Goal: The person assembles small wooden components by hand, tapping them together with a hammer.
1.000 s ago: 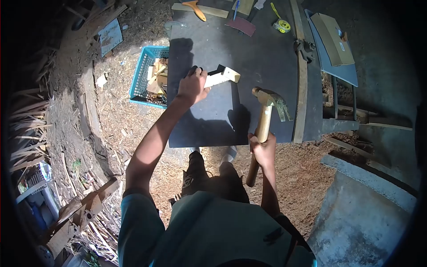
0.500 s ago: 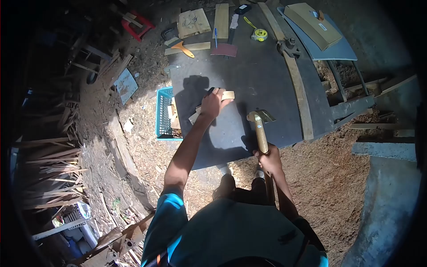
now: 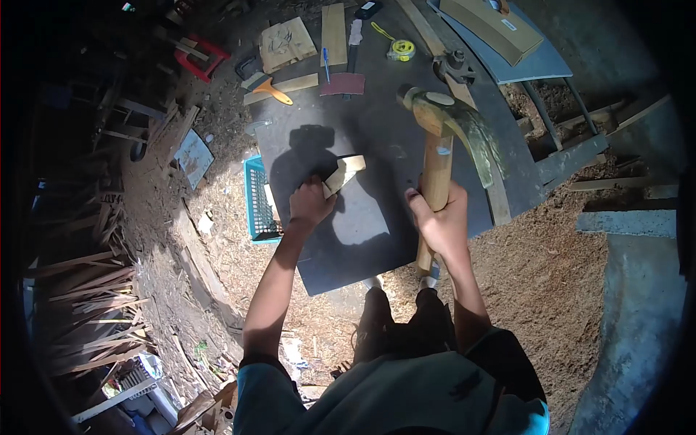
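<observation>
On the left part of the dark tabletop, my left hand is closed round the near end of a pale wooden piece. The far end of that piece points away to the right. My right hand grips the wooden handle of a claw hammer. The hammer is raised, its head up and its curved claw pointing right, close to the camera. My fingers wrap the handle's middle, and its lower end shows below my hand.
A teal basket is beside the table's left edge. Towards the back lie a brush, sandpaper, a blue pen, a yellow tape measure and a metal clamp. Cardboard rests at the back right.
My right hand has lifted the hammer up towards the camera. My left hand has moved left and nearer to me, and more of the wooden piece shows. The view has shifted slightly.
</observation>
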Available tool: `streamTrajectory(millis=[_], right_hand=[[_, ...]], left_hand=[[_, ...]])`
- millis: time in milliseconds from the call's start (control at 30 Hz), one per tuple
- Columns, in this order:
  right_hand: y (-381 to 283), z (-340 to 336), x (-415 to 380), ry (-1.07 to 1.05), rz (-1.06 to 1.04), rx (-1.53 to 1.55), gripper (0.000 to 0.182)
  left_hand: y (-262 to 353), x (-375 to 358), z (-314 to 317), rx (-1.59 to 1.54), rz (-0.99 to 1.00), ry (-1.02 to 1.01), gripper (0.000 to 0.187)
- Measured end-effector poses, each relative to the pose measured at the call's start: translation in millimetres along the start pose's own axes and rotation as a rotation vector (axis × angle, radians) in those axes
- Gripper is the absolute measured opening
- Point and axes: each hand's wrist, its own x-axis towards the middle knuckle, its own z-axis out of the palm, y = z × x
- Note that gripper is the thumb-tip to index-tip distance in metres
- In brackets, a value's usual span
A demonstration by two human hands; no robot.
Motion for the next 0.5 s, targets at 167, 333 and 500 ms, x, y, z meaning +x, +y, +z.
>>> streamTrajectory(millis=[167,333,500], right_hand=[[98.1,44.9,3.3,-0.251,0.465,-0.058,0.012],[29.1,33.7,11.0,0.113,-0.023,-0.01,0.011],[116.9,31.9,-11.3,-0.225,0.357,-0.343,0.015]], left_hand=[[0.2,-5.4,-0.9,-0.002,-0.004,-0.048,0.042],[-2.0,-15.9,7.9,-0.026,-0.019,-0.06,0.041],[-4.8,-22.5,10.0,-0.053,-0.044,-0.08,0.038]])
